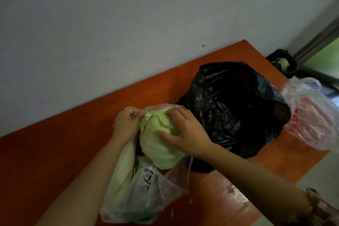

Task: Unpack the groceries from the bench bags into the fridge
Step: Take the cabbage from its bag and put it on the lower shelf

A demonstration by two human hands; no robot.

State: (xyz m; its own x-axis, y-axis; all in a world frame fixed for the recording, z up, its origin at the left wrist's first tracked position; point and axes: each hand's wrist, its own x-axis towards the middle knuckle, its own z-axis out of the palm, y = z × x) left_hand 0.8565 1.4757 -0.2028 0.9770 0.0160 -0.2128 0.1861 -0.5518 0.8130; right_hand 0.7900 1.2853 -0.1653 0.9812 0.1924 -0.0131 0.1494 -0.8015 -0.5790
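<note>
A pale green cabbage (157, 145) sticks out of the mouth of a clear plastic bag (146, 194) on the reddish-brown bench (60, 152). My right hand (185, 130) is spread over the cabbage's top and right side and grips it. My left hand (126, 124) pinches the bag's rim just left of the cabbage. More green produce and a packet with dark print lie deeper inside the clear bag.
A large black plastic bag (234, 108) lies open to the right of the cabbage. A clear bag with red print (311, 115) hangs over the bench's right edge. A black bin (282, 62) stands in the corner by a grey wall.
</note>
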